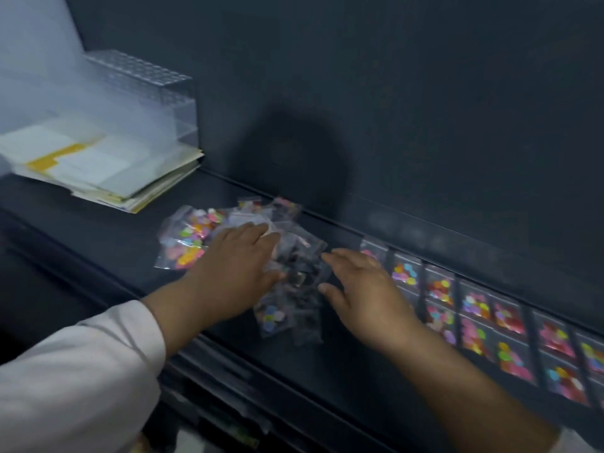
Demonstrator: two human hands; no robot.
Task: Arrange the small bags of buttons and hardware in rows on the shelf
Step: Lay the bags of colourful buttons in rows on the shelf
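A loose heap of small clear bags (294, 289) with coloured buttons and dark hardware lies mid-shelf on the black shelf (108, 243). A bigger bag of bright buttons (188, 238) sits at the heap's left. My left hand (235, 259) rests flat on the heap's left side, fingers spread. My right hand (362, 295) hovers at the heap's right edge, fingers apart, holding nothing I can see. Two neat rows of button bags (490, 318) run along the shelf to the right. The frame is blurred.
A stack of papers and envelopes (98, 168) lies at the shelf's left end, with a clear plastic box (153, 89) behind it. The dark back wall (392, 109) rises right behind the bags. Lower shelf edges show below the front lip.
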